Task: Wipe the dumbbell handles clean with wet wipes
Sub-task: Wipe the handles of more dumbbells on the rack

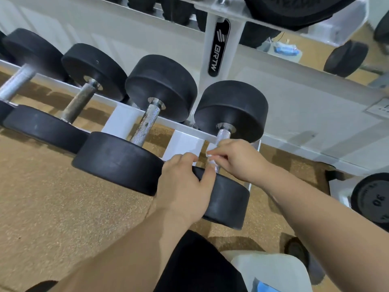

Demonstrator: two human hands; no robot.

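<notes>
Lining the lower shelf of a white rack (219, 45) from upper left toward the centre, three black rubber-headed dumbbells (162, 85) sit beside a fourth dumbbell (231, 110) at centre right. At lower centre, the left hand (185, 186) curls its fingers over the rim of that fourth dumbbell's near head, thumb against its face. Just to its right, the right hand (237, 159) pinches a white wet wipe (212, 162) between thumb and fingertips against the knurled steel handle (223, 133); a weight plate (374, 199) marked 30 shows at the right edge.
</notes>
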